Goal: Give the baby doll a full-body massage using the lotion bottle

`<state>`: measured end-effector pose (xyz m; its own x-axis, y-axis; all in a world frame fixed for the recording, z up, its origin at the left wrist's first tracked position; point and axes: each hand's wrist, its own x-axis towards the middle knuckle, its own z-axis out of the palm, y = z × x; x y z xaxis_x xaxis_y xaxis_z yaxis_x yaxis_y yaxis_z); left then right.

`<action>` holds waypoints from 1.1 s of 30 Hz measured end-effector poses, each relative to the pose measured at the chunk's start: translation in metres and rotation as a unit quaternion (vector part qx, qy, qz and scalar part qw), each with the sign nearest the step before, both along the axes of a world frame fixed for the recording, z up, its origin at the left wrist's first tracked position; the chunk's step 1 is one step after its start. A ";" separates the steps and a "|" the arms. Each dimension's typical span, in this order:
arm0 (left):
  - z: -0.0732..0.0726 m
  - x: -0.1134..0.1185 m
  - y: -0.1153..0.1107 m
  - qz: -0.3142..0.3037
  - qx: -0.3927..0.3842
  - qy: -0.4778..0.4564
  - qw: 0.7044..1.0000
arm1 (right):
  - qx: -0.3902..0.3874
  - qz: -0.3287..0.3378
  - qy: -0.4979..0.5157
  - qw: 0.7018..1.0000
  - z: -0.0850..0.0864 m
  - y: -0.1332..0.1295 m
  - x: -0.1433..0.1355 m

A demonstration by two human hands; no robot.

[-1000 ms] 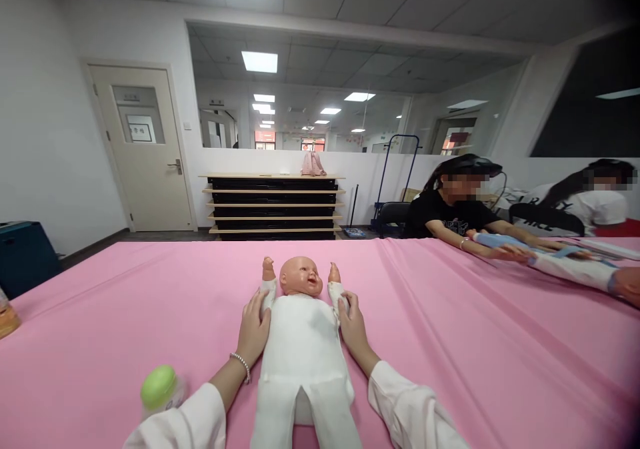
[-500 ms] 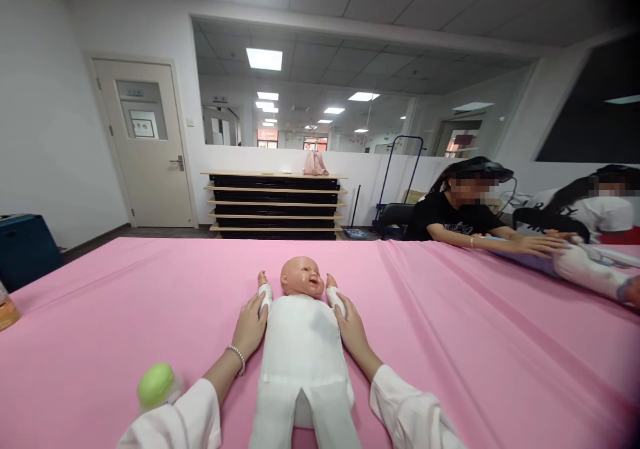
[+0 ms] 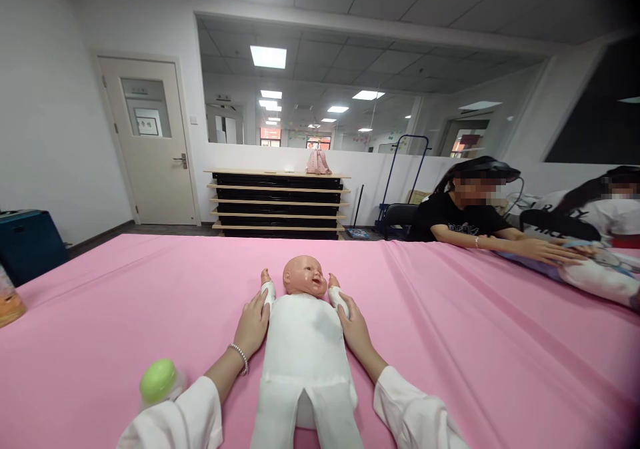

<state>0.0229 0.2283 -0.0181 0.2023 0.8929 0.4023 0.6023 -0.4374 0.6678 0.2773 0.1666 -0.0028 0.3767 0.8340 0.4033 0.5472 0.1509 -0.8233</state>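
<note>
A baby doll (image 3: 307,342) with a bald hard head and a white cloth body lies on its back in front of me, its face turned a little to the right. Its two arms are bent upward beside the head. My left hand (image 3: 253,322) is wrapped round the doll's arm on the left side, just below its small hand. On the other side, my right hand (image 3: 355,322) grips the opposite arm in the same way. My fingers partly hide both white sleeves. The doll's feet lie outside the view.
A pink cloth (image 3: 200,289) covers the table. A bottle with a green cap (image 3: 159,380) stands by my left forearm; another container (image 3: 9,302) is at the left edge. To the right, a co-worker (image 3: 465,216) leans over another doll (image 3: 595,276).
My hands stay on the doll's arms, nearly unmoved. The view has shifted slightly. At the right, the co-worker's hands and the other doll have moved a little.
</note>
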 end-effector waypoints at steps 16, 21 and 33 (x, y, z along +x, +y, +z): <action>0.009 -0.004 -0.002 -0.038 -0.039 0.017 0.998 | -0.007 0.020 -0.006 1.000 0.001 0.002 0.001; 0.010 -0.003 -0.002 -0.036 -0.034 0.010 0.999 | 0.015 0.019 -0.020 1.000 -0.001 0.003 0.001; 0.022 -0.006 -0.037 0.042 0.031 -0.168 0.984 | 0.138 -0.026 -0.101 0.985 0.007 -0.027 -0.018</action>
<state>0.0172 0.1911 0.0042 -0.0244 0.8721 0.4888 0.3877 -0.4424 0.8087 0.2589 0.1400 0.0040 0.3048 0.6647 0.6822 0.7079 0.3211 -0.6291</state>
